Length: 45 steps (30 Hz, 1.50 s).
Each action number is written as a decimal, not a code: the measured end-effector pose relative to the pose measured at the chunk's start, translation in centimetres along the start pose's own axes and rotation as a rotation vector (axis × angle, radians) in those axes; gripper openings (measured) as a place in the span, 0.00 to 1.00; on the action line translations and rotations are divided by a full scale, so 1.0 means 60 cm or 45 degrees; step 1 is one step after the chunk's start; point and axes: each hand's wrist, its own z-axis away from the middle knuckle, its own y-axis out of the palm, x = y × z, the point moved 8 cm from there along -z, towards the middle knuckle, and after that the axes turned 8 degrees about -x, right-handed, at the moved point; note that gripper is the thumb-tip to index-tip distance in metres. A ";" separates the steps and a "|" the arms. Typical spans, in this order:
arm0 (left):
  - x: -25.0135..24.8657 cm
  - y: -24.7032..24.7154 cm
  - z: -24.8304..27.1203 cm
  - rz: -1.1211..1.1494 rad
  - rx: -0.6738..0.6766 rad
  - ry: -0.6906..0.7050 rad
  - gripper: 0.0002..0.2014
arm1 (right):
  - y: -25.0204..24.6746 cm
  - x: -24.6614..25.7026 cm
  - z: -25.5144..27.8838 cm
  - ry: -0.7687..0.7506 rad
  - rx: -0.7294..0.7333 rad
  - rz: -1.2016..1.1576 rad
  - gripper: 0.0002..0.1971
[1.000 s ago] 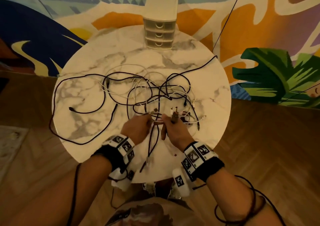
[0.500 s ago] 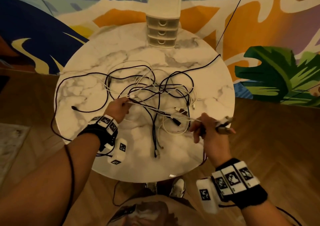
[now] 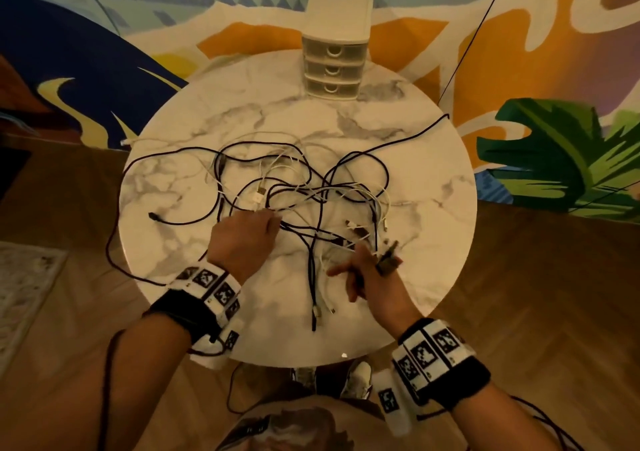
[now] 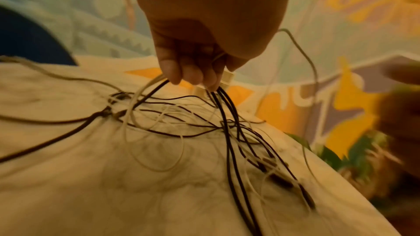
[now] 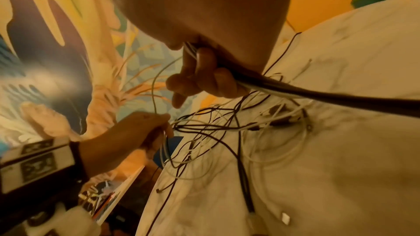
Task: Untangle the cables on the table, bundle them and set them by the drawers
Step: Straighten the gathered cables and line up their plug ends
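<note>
A tangle of black and white cables (image 3: 311, 194) sprawls over the middle of the round marble table (image 3: 207, 111). My left hand (image 3: 254, 229) pinches several black and white strands at the tangle's near side; in the left wrist view the fingertips (image 4: 193, 76) close on the cables (image 4: 227, 114). My right hand (image 3: 374, 270) is at the near right of the table and grips a few cable ends with plugs, its index finger sticking out left. In the right wrist view the fingers (image 5: 204, 82) curl round black and white cables (image 5: 295, 91). The small white drawers (image 3: 334, 66) stand at the table's far edge.
One black cable (image 3: 114, 243) loops over the table's left edge, another (image 3: 429, 125) runs to the far right edge. A few plug ends (image 3: 317, 312) lie near the front edge. A painted wall stands behind the table and wooden floor lies around it.
My hands first pulled apart from the near middle. My right hand has since come back left over the table, and my left hand shifted right toward the tangle's centre. The cables have slackened.
</note>
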 end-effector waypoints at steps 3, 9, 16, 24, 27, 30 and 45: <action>-0.040 0.002 0.029 -0.095 0.066 0.115 0.18 | 0.053 -0.009 -0.022 0.044 0.120 0.203 0.30; -0.083 0.031 0.076 -0.085 0.247 0.243 0.11 | 0.095 0.014 -0.042 -0.056 0.199 0.308 0.20; -0.072 0.042 0.069 -0.149 0.250 0.293 0.14 | 0.093 0.013 -0.013 -0.039 0.310 0.108 0.15; 0.028 0.099 0.021 0.347 0.349 -0.065 0.14 | 0.025 0.081 -0.010 -0.111 0.007 -0.152 0.23; 0.056 0.094 -0.014 0.390 0.272 -0.150 0.14 | -0.021 0.122 -0.004 -0.239 -0.126 -0.296 0.26; 0.051 0.109 -0.008 0.375 0.371 -0.235 0.18 | -0.046 0.090 -0.004 -0.195 -0.242 -0.441 0.25; -0.093 0.043 0.060 -0.312 0.315 0.326 0.14 | 0.093 0.011 -0.030 -0.083 0.193 0.426 0.28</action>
